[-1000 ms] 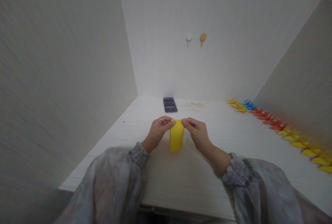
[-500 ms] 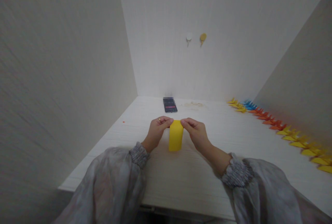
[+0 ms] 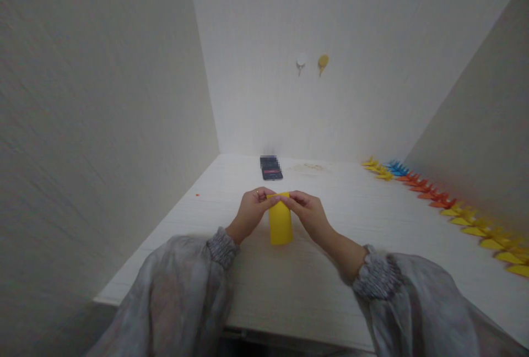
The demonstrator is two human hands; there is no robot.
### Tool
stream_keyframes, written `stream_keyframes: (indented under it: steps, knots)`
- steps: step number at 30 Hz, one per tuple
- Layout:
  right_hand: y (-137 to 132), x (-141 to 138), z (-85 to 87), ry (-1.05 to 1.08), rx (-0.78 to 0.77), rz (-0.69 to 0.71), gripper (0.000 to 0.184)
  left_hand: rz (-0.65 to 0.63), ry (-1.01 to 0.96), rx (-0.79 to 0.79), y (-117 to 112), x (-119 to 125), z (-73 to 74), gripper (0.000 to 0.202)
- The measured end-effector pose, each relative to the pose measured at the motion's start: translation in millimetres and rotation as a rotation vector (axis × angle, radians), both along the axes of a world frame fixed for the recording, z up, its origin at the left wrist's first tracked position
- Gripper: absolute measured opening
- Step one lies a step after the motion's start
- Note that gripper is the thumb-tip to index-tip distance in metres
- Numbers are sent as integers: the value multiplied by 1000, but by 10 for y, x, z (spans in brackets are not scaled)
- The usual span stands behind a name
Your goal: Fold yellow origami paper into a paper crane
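A yellow sheet of paper (image 3: 281,226) hangs down between my hands, slightly curved, above the middle of the white table. Its top edge is pinched by both hands, whose thumbs lie close together near the middle of that edge. My left hand (image 3: 253,208) grips the paper from the left, a ring on one finger. From the right, my right hand (image 3: 311,212) pinches the same edge. The fingers behind the paper are partly hidden.
A phone (image 3: 271,171) lies near the back wall. Along the right side runs a row of folded paper figures in yellow, blue and orange (image 3: 443,200). An orange scrap (image 3: 197,195) lies at the left. A white hook (image 3: 300,64) and a yellow hook (image 3: 323,63) are on the wall.
My thumbs have slid inward along the paper's top edge and are now closer together. The paper's lower end has shifted slightly right and down.
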State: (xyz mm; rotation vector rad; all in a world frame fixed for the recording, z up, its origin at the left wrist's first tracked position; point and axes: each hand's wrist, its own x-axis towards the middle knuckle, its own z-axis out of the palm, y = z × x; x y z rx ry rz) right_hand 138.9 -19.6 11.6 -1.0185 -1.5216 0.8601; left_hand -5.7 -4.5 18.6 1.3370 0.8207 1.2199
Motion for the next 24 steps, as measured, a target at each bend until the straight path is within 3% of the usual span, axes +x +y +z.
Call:
stream_keyframes:
  steps: [15,24]
  knots:
    - [-13,11,16,-39,35,-12,24,5,-12,13,8,1,-3,21]
    - [-23,-3,59,-43,-45,65,23,-16,52,1,11,-5,-31,24]
